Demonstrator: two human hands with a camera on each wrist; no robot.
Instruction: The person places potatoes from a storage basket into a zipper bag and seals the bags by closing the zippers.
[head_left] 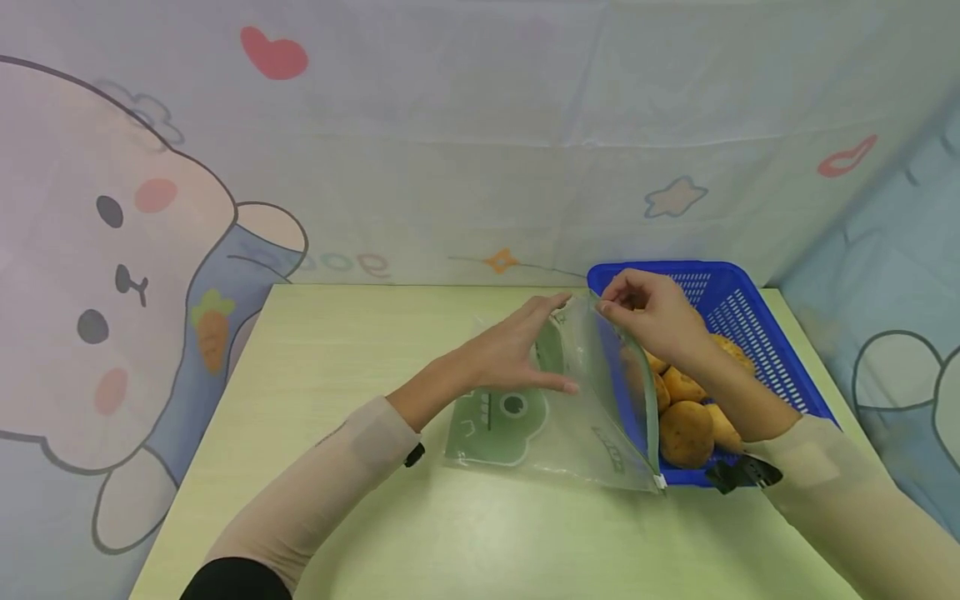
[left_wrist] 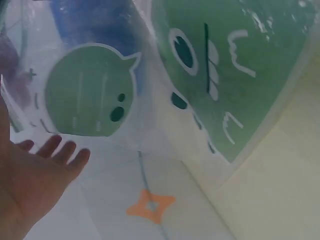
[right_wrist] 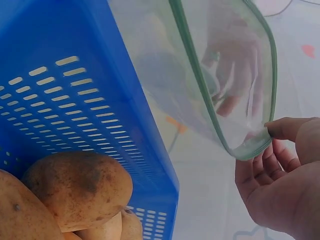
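A clear zip bag (head_left: 592, 429) with green cartoon prints lies on its side, its mouth toward the basket. My right hand (head_left: 663, 321) pinches the far corner of its green zip edge (right_wrist: 272, 65) between thumb and fingers. In the right wrist view the mouth gapes beside the basket wall. My left hand (head_left: 510, 350) reaches over the bag with thumb and fingers spread apart, gripping nothing. The left wrist view shows its fingers extended close to the printed plastic. A white slider (head_left: 660, 481) sits at the near end of the zip.
A blue slotted basket (head_left: 780, 358) stands at the table's right side, holding several potatoes (head_left: 686, 433). The bag's mouth overlaps its left wall. Behind the pale wooden table (head_left: 330, 358) hangs a cartoon-printed cloth (head_left: 450, 108), with another side of cloth at right.
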